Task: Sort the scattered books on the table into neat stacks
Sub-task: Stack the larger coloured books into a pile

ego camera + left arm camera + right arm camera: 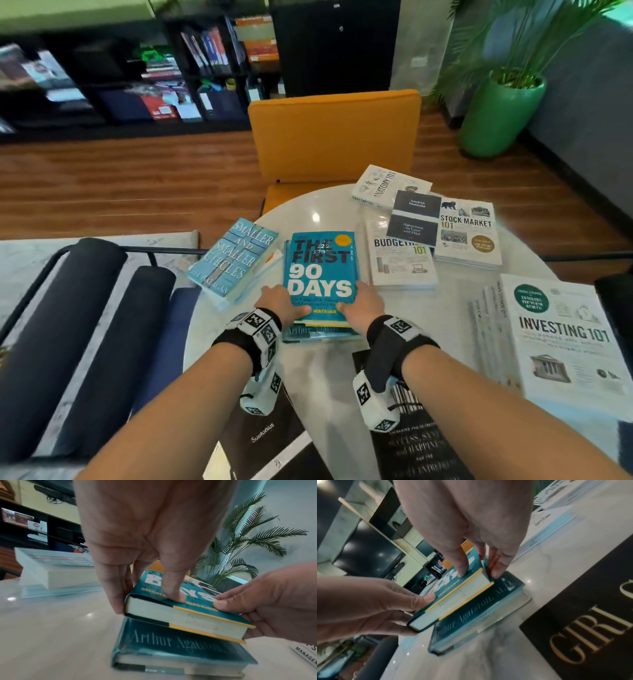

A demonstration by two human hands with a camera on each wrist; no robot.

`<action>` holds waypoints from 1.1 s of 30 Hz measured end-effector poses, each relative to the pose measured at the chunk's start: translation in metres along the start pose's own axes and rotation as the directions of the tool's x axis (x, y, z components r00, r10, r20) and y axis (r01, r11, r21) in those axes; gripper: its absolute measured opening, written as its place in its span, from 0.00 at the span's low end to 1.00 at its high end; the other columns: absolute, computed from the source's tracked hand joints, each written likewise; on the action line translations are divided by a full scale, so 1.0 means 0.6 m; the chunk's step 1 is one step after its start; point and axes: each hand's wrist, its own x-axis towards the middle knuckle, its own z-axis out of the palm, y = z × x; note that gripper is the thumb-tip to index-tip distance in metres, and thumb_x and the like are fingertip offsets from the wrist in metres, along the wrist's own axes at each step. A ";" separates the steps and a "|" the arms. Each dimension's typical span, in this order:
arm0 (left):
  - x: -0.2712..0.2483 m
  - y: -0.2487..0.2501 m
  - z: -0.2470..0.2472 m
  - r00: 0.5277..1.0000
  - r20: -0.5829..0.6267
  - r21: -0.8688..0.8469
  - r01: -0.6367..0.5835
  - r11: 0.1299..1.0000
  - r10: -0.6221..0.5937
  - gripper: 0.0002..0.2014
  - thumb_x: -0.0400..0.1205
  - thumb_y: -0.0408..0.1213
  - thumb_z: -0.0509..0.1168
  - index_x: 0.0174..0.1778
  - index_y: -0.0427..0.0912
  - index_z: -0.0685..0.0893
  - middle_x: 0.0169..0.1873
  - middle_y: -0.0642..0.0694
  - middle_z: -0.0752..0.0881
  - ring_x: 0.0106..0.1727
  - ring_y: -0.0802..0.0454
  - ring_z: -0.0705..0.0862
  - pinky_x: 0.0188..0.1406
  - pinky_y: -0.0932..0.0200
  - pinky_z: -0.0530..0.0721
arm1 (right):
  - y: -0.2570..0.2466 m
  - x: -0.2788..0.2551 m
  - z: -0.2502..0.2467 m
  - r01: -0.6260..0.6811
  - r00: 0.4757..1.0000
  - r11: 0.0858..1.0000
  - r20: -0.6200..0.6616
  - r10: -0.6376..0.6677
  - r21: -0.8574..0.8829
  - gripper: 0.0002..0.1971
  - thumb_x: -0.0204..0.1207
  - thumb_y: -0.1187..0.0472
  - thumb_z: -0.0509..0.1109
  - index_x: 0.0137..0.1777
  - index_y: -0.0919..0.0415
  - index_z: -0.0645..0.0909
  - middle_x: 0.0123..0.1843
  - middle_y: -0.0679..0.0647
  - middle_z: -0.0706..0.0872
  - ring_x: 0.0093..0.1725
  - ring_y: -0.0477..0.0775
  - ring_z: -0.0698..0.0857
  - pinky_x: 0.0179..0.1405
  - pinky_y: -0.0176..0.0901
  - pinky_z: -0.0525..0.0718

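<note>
Books, assorted, scattered over a round white glossy tabletop (329, 209).

Item in hand: teal hardcover "The First 90 Days" (320, 270), yellow-edged boards, lying on a larger teal hardcover lettered "Arthur Agatston" (171, 642) at near centre. Its near edge sits short of the lower book's near edge, and whether it rests fully flat cannot be told.

Left hand (282, 303): thumb pressed on the cover, fingers curled down round the near left corner, gripping. Right hand (363, 305): thumb on the cover, fingers wrapped at the near right corner, gripping likewise.

Other stock:
- Pale blue paperback "Smaller and Smaller Circles" (233, 255), left, tilted on other volumes.
- White "Budgeting 101" (400, 263), white "Stock Market 101" (467, 233), white "Anatomy 101" (383, 185) and a dark navy slim book (414, 219), overlapping, far right.
- White "Investing 101" (561, 339), near right, atop fanned white books.
- Black books (411, 442), near edge.

Risks, as judged: the top book is smaller and offset, so a careless release could leave the stack skewed. Glossy dust jackets could slide on each other if pushed. Fingers curled under the corners could drag the book askew on withdrawal. The left pile overhangs the tabletop rim; a nudge could tip it.
</note>
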 end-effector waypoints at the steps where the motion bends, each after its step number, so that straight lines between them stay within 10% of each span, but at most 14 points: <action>1: -0.003 -0.004 0.001 1.000 -0.007 0.006 -0.006 1.000 0.006 0.32 0.72 0.62 0.70 0.67 0.46 0.80 0.63 0.42 0.84 0.66 0.43 0.79 0.66 0.48 0.79 | 0.001 0.000 0.007 0.007 1.000 1.000 0.001 -0.007 -0.014 0.19 0.77 0.58 0.70 0.67 0.59 0.76 0.66 0.58 0.83 0.66 0.63 0.80 0.68 0.54 0.77; 8: -0.009 -0.031 0.021 0.998 -0.060 -0.097 -0.043 0.994 0.037 0.34 0.68 0.60 0.74 0.68 0.50 0.78 0.63 0.44 0.82 0.61 0.45 0.82 0.62 0.47 0.83 | 0.007 -0.017 0.026 0.069 0.998 0.998 0.012 -0.069 0.013 0.24 0.75 0.58 0.68 0.71 0.54 0.69 0.62 0.60 0.78 0.63 0.62 0.81 0.66 0.57 0.81; 15: -0.043 -0.029 0.026 0.987 -0.015 0.131 -0.157 0.979 0.161 0.60 0.65 0.44 0.82 0.84 0.46 0.46 0.67 0.38 0.72 0.66 0.40 0.79 0.67 0.42 0.80 | 0.023 -0.045 0.030 0.161 0.982 0.960 0.132 -0.133 -0.229 0.45 0.72 0.54 0.74 0.84 0.50 0.52 0.76 0.59 0.64 0.76 0.61 0.62 0.77 0.53 0.67; 20: -0.053 -0.014 0.033 0.982 -0.096 0.290 -0.126 0.949 0.160 0.52 0.68 0.36 0.80 0.81 0.44 0.52 0.61 0.38 0.74 0.60 0.41 0.81 0.56 0.45 0.85 | 0.023 -0.041 0.048 0.172 0.985 0.936 0.037 -0.169 -0.308 0.40 0.72 0.69 0.70 0.81 0.48 0.57 0.73 0.59 0.68 0.73 0.60 0.66 0.70 0.53 0.77; 33: -0.059 0.001 0.021 0.981 -0.094 0.366 -0.122 0.923 0.167 0.33 0.75 0.33 0.73 0.70 0.39 0.62 0.55 0.38 0.80 0.55 0.40 0.85 0.47 0.50 0.82 | 0.019 -0.036 0.042 0.174 0.983 0.920 0.004 -0.185 -0.350 0.34 0.71 0.70 0.70 0.74 0.50 0.63 0.67 0.59 0.70 0.66 0.58 0.73 0.61 0.52 0.83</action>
